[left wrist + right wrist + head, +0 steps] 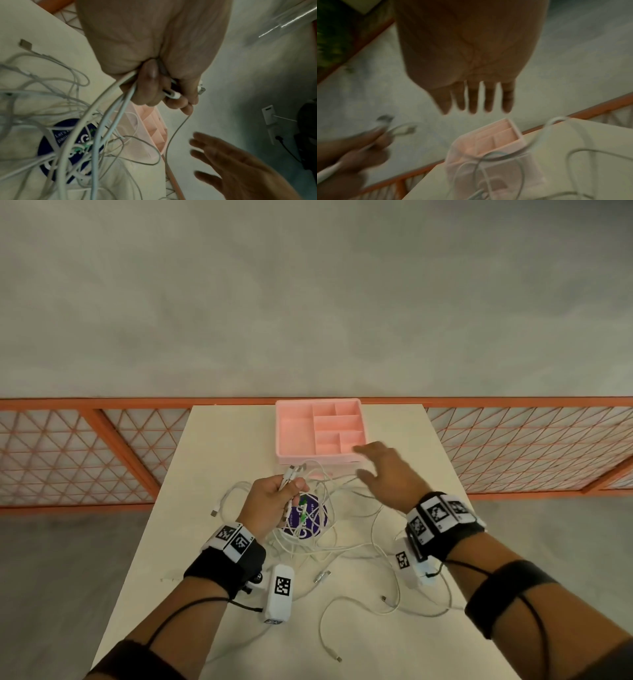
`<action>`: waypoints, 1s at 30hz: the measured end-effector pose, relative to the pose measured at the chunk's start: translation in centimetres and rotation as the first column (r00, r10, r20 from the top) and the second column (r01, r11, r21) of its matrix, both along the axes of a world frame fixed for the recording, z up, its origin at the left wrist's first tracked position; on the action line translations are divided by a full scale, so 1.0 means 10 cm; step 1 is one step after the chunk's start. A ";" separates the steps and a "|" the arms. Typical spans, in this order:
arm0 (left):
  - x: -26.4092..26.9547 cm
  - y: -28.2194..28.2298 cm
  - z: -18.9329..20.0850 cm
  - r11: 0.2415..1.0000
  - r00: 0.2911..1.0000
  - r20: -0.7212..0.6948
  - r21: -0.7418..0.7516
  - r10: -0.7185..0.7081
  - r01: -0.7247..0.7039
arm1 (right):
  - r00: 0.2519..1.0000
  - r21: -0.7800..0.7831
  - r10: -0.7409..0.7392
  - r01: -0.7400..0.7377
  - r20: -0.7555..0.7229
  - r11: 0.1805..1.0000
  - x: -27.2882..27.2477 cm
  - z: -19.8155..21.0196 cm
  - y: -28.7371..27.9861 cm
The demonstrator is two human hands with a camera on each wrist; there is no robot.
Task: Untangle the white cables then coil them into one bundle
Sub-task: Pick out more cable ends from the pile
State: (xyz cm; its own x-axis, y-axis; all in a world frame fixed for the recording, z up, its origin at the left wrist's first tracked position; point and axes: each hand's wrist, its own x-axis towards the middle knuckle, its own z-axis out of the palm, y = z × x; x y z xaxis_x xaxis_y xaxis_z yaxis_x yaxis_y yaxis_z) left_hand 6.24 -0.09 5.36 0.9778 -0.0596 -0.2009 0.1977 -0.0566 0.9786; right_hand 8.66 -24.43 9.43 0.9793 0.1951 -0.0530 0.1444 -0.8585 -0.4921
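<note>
A tangle of white cables [329,529] sprawls over the middle of the cream table [222,433], with loose plug ends scattered towards the near edge. My left hand [274,498] is raised over the tangle and grips a bunch of cable ends, whose plugs [291,472] stick out past the thumb. In the left wrist view the curled fingers [154,86] clamp several cables [106,115] that hang down to the pile. My right hand [383,470] hovers open over the cables, fingers [472,100] spread and holding nothing.
A pink compartment tray [294,436] stands at the table's far edge, just beyond both hands. A round dark-blue sticker [317,517] lies under the tangle. An orange mesh railing [513,446] runs behind the table. Cables trail towards the near right corner.
</note>
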 end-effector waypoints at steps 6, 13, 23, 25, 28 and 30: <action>-0.01 -0.08 0.13 0.991 1.000 -0.002 -0.133 0.020 -0.020 | 0.957 0.206 0.191 -0.145 -0.220 0.968 -0.03 -0.11 0.28; -0.05 -0.12 0.28 0.977 0.999 -0.003 -0.212 -0.032 0.030 | 0.880 0.315 0.198 -0.059 -0.432 0.947 -0.02 -0.01 -0.08; 0.07 -0.01 0.24 0.919 0.973 -0.078 -0.320 0.216 -0.229 | 0.568 0.451 -0.763 0.794 -0.309 0.408 -0.03 -0.01 -1.48; 0.07 0.00 0.27 0.901 0.969 -0.100 -0.355 0.227 -0.248 | 0.420 0.578 -0.814 0.806 -0.402 0.131 -0.11 0.02 -1.75; 0.07 -0.04 0.33 0.878 0.970 -0.113 -0.412 0.214 -0.242 | 0.428 0.338 -0.815 0.890 -0.390 0.306 -0.20 0.02 -1.86; 0.08 -0.11 0.39 0.867 0.974 -0.109 -0.443 0.199 -0.227 | 0.462 0.140 -0.845 0.887 -0.271 0.440 -0.22 -0.07 -1.80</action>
State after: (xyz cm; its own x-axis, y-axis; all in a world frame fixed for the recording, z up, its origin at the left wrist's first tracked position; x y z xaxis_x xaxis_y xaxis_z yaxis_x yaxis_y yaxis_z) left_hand 7.02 -1.20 9.24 0.9645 0.0517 -0.2591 0.2115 0.4365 0.8745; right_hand 6.43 -42.39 8.73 0.6251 -0.7254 -0.2881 -0.6952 -0.3496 -0.6281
